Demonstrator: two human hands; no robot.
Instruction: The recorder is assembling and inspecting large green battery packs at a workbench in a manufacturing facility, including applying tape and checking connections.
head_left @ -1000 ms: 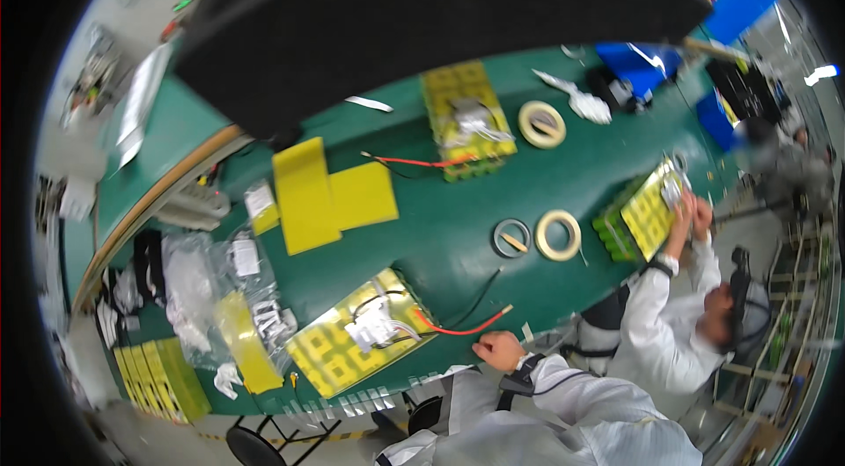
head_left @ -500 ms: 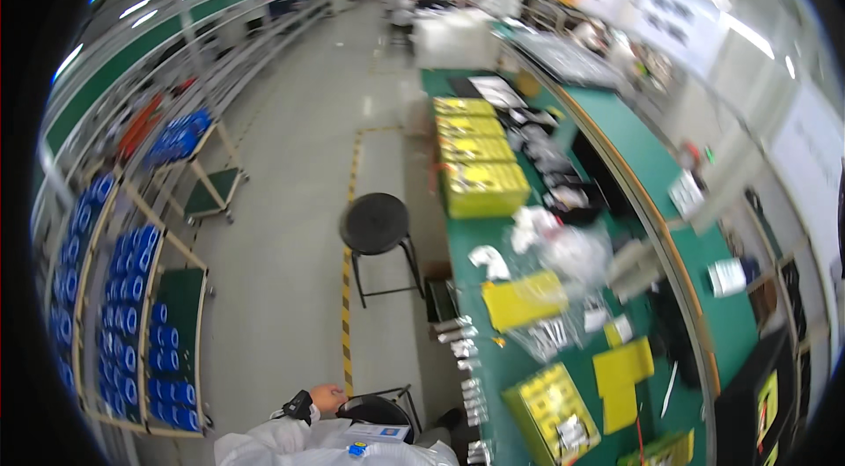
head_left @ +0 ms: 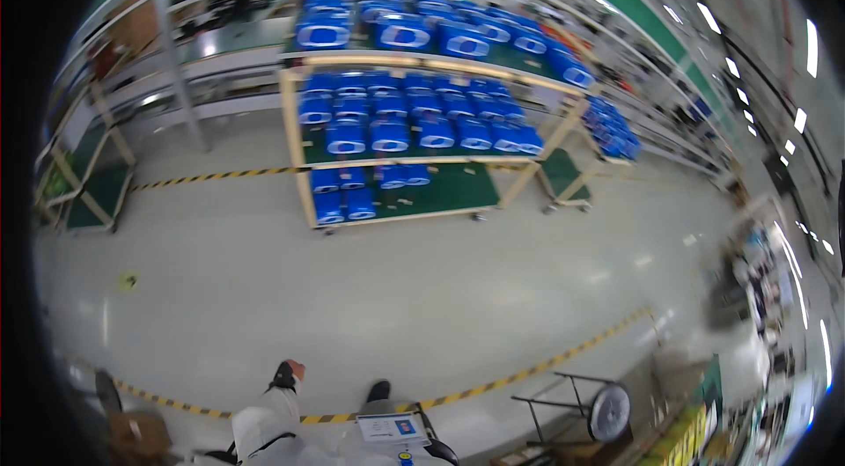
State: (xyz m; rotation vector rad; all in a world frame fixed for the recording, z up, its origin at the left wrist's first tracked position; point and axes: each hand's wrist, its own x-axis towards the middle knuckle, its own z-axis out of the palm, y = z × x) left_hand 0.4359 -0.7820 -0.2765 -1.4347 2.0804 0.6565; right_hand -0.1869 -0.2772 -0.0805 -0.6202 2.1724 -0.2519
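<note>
My left hand (head_left: 297, 369) hangs low in front of my body, over the grey floor, with a black band or watch (head_left: 283, 376) on the wrist and a white sleeve (head_left: 268, 424) behind it. It is small and smeared, so how its fingers lie does not show; no object stands out in it. My right hand is out of view. An identification card (head_left: 390, 428) with a small blue picture hangs at my front. A dark shoe (head_left: 378, 390) shows just beyond it.
A wheeled wooden rack (head_left: 427, 158) stands ahead, its three green shelves carrying many blue rounded housings. A smaller cart (head_left: 563, 174) with blue parts adjoins its right. Yellow-black tape (head_left: 528, 371) crosses the floor. A round stool (head_left: 609, 411) and yellow boxes (head_left: 682, 440) lie lower right; a cardboard box (head_left: 139, 435) lower left.
My view has swung left, from the green workbench and aisle to the rack of blue housings. The bench and stool now sit at the lower right. My left arm stays low.
</note>
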